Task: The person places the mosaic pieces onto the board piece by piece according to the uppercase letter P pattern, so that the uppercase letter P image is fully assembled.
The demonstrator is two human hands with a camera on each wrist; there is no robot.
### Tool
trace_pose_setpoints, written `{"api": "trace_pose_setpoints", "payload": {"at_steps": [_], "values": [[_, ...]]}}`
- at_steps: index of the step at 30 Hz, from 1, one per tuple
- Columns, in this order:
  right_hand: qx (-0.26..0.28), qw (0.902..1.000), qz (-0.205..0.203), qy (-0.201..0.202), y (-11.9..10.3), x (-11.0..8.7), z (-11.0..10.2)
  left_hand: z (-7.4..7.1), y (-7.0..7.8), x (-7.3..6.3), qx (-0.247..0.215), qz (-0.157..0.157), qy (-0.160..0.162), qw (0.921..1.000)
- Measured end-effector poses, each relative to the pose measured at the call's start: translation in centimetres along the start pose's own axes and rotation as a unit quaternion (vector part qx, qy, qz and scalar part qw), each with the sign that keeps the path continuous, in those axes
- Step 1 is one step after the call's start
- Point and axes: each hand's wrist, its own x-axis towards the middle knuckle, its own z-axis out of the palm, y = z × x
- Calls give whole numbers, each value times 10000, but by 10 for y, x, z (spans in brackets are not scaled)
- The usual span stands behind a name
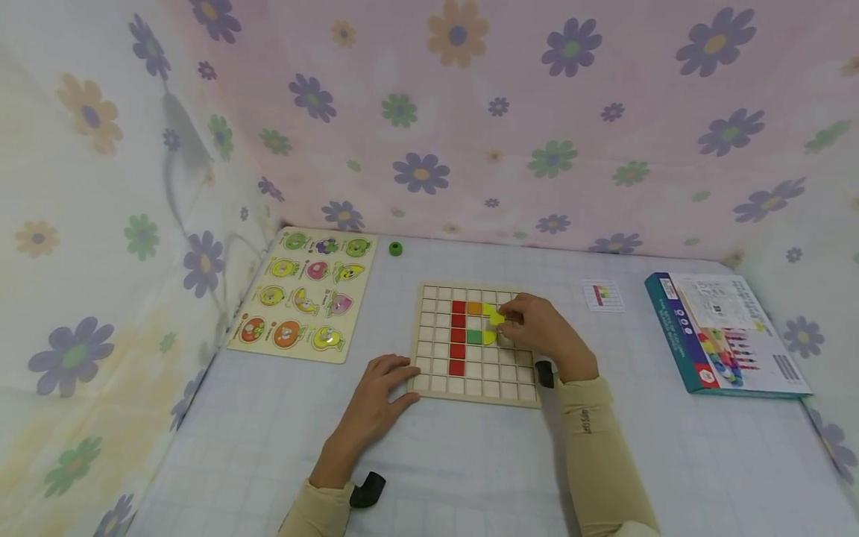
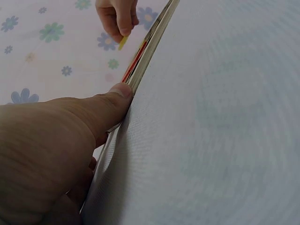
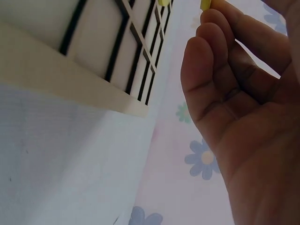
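Note:
My right hand [image 1: 540, 328] pinches a small yellow piece [image 1: 496, 318] between thumb and fingertips, just above the wooden grid board [image 1: 432, 382]. In the left wrist view, this yellow piece [image 2: 123, 43] stands tilted over the board. Red squares [image 1: 458, 350] form a column on the grid. An orange square [image 1: 475, 308] lies right of the top one, with a green square [image 1: 474, 337] lower down. Yellow rounded pieces [image 1: 490, 338] sit right of both. At the board's near left corner rests my left hand [image 1: 376, 391], thumb touching the near edge.
A fruit picture board [image 1: 356, 298] lies at the left, with a small green ring [image 1: 395, 248] beside its far corner. Beyond my right hand are a small pattern card [image 1: 614, 300] and a boxed set [image 1: 772, 358]. Flowered cloth walls [image 1: 456, 216] surround the table.

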Motion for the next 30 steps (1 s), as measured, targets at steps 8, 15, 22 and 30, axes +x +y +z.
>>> {"api": "trace_pose_setpoints", "payload": {"at_steps": [8,15,22,30], "values": [[-276,9995,-72,-101,-1,7,6,0,0,-1,-4,-42,-30,10000],[-420,9988,-24,-238,0,11,8,1,-1,-1,13,-5,-27,10000],[-458,9985,-33,-314,2,14,11,1,-1,-1,91,-5,-33,10000],[-507,9977,13,-440,2,15,10,0,0,1,67,-43,-31,10000]]}}
